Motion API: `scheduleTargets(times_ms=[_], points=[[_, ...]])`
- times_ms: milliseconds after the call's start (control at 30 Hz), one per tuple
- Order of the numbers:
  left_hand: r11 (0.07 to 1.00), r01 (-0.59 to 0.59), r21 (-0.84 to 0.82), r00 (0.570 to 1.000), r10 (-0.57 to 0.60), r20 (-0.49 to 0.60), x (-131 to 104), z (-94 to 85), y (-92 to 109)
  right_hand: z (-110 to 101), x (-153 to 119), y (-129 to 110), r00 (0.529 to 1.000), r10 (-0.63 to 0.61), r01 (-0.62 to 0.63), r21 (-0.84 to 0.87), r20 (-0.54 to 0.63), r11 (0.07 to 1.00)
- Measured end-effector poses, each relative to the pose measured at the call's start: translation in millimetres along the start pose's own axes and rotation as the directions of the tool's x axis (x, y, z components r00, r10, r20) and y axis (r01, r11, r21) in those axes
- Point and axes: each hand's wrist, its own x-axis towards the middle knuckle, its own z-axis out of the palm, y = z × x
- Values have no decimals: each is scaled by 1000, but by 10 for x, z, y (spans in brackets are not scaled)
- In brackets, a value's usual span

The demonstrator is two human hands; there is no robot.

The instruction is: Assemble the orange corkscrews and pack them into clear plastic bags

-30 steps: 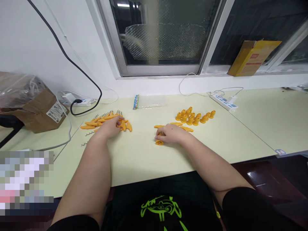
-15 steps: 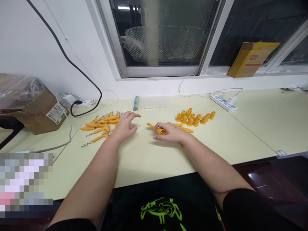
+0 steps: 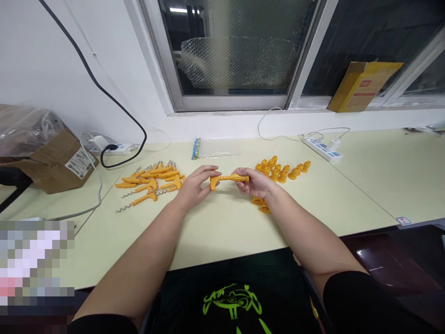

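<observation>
Between my hands, level above the table, is a yellow corkscrew (image 3: 225, 178) with its sleeve (image 3: 239, 177) on the right end. My left hand (image 3: 195, 186) has its fingers closed on the handle end. My right hand (image 3: 256, 182) grips the yellow sleeve at the other end; the metal screw is hidden inside. Left of my left hand lies a loose pile of yellow-handled corkscrews (image 3: 153, 181), some with bare metal spirals. Partly hidden by my right hand and wrist, yellow sleeved pieces (image 3: 264, 208) lie on the table. Behind them stands a group of yellow sleeves (image 3: 282, 175).
A clear plastic bag (image 3: 217, 148) lies flat near the wall. Power strips (image 3: 323, 148) with cables sit at the back. An open cardboard box (image 3: 62, 162) stands on the left, and a black cable (image 3: 93, 76) hangs there. A yellow carton (image 3: 365, 87) leans against the window.
My right hand has lifted the sleeved corkscrew from the table and turned it level. My left hand has come right from beside the pile and closed on its handle.
</observation>
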Motion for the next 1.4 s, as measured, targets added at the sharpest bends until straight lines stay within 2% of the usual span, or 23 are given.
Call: scheduleTargets(times_ms=[133,267,333,433,533,633,700,900,1033,1133,1233,1300,1400], points=[[980,149,-135,989,-150,3,-15,-8,-1,22,-43,-15,999,-42,43,-130,5,991],[885,327,-331,944,-325,62,-43,19,13,-6,-68,3,986,-162,169,-343,48,924],[841,362,-403,928,-367,68,-38,36,20,-25,-62,36,965,-255,249,-518,62,818],[785,395,-477,907,-415,68,-1,46,-4,-30,-43,91,921,-375,322,-742,102,588],[680,437,-589,884,-445,142,42,29,-71,-20,-23,124,884,-444,345,-846,148,405],[558,463,-688,857,-481,186,58,4,-123,-31,-9,125,852,-501,343,-886,154,311],[576,448,-684,855,-501,138,56,-7,-133,-52,-9,113,841,-524,333,-892,134,306],[750,404,-524,849,-521,-91,61,-90,-139,-145,-29,64,819,-571,261,-922,55,287],[827,400,-394,803,-524,-285,59,-239,-202,-267,-4,53,818,-575,174,-945,-18,277],[816,420,-398,767,-553,-326,54,-349,-274,-385,31,51,787,-615,150,-957,-36,247],[750,375,-544,723,-604,-334,56,-421,-343,-501,65,34,718,-692,108,-971,-73,215],[699,330,-635,685,-640,-348,58,-455,-382,-569,85,17,682,-726,47,-985,-89,166],[661,281,-696,642,-668,-376,60,-507,-428,-643,110,2,654,-748,-62,-993,-113,97]])
